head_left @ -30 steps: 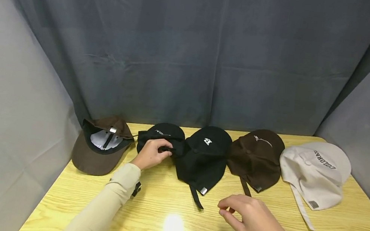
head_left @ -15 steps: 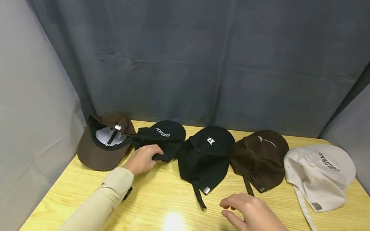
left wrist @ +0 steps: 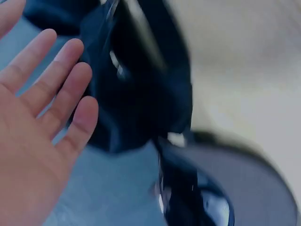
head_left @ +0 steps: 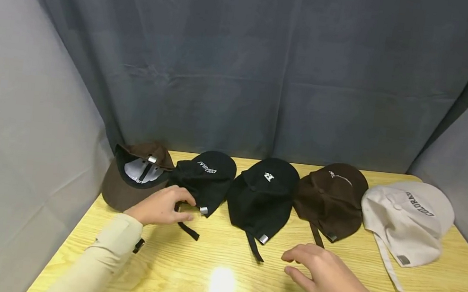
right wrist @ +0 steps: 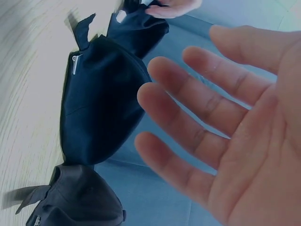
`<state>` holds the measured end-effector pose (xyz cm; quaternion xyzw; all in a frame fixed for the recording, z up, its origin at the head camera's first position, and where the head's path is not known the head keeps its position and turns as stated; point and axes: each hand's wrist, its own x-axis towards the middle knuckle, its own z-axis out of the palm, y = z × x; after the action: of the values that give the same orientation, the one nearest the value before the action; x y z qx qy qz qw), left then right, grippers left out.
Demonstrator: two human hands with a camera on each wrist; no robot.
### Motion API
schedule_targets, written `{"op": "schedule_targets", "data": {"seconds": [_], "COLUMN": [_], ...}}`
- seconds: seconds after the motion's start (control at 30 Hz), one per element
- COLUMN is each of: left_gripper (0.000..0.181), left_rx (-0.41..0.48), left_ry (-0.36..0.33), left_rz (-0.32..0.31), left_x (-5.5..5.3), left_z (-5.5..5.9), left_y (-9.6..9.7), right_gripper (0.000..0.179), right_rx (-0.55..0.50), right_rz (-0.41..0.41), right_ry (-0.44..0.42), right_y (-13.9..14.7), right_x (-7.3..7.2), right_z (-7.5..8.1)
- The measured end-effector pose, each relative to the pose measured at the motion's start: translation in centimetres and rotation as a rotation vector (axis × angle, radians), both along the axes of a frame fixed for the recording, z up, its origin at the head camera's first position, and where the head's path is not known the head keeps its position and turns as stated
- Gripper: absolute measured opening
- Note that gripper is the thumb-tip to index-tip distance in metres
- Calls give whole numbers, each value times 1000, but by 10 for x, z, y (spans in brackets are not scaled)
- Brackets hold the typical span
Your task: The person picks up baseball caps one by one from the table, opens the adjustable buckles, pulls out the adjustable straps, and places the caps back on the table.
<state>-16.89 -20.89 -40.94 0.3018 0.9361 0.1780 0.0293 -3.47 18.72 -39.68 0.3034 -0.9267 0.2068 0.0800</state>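
Note:
My left hand hovers at the lower left edge of a black cap with white lettering, its fingers loosely bent around nothing. That cap lies flat, its strap trailing toward me and its metal buckle showing. In the left wrist view the fingers are spread beside the dark cap. My right hand hangs over the table's front, relaxed and holding nothing, nearest to the second black cap with a white R. The right wrist view shows its open palm and this cap beyond the fingers.
At the far left a brown cap lies upside down, its inside showing. Right of the black caps lie a dark brown cap and a beige cap. A grey curtain hangs behind the wooden table.
My left hand has let go of the black cap's rear edge and drawn back to the left. The cap's back now lies unfolded with its strap out. My right hand has barely moved.

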Motion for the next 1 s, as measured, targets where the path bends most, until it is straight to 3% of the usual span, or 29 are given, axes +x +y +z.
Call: {"op": "schedule_targets", "data": {"seconds": [0.17,0.3,0.47,0.57,0.73,1.0], "left_gripper": [23,18,14,13,16,19], "left_rx": [75,128,105,82,62,-57], "left_ry": [122,154,246,316,350,574], "left_rz": [112,212,299,376,502,557], "left_x": [-6,-9,-17,-28,-48,-79], "left_z": [15,17,12,9,-2,-17], "left_y": [-20,-35,-49,-58,-78,-99], "right_gripper": [17,18,19,19,18,20], "right_rx": [35,52,47,46,51,40], "right_rz": [-38,-47,-46,-47,-45,-30], "right_ry": [-52,-63,-100,-103,-90,-34], "right_y": [0,0,3,6,11,18], "right_x": [1,0,0,0,-1,0], "right_z": [3,3,4,3,-1,-6]}}
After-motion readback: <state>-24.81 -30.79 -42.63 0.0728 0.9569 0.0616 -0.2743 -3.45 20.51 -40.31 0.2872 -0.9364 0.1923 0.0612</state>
